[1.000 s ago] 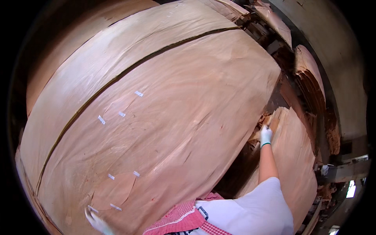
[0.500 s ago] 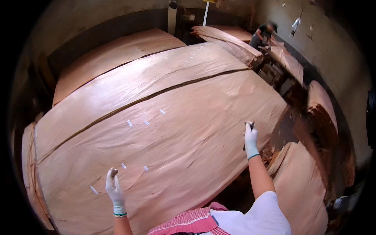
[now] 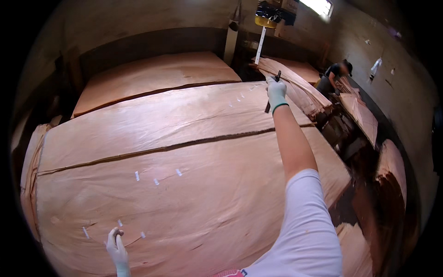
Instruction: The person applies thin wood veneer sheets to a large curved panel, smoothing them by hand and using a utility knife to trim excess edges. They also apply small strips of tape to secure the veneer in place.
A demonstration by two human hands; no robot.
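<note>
A broad, pale pinkish wood veneer sheet [image 3: 221, 189] lies in front of me, with a long dark gap along its far edge. My right hand [image 3: 277, 92], in a white glove, reaches over the far veneer strip [image 3: 152, 122] near its right end. Its fingers are closed round a thin dark tool [image 3: 278, 75], perhaps a knife, which sticks out above and below the fist. At the lower left is my gloved left hand [image 3: 116, 249], fingertips pinched together; whether anything is between them is hidden. Short white tape pieces [image 3: 137, 176] dot the sheet, some close to this hand [image 3: 120, 222].
Another veneer stack [image 3: 157, 76] lies behind, against the wall. Curled sheets [image 3: 295, 87] rest at the back right, near a white ruler-like strip [image 3: 260, 45]. A person [image 3: 336, 76] bends over a further stack [image 3: 357, 111]. Torn veneer [image 3: 392, 171] stands at the right.
My right hand has moved forward and a little left, carrying the dark tool to the far strip. My left hand sits lower in the picture, still pinched. The view has tilted up.
</note>
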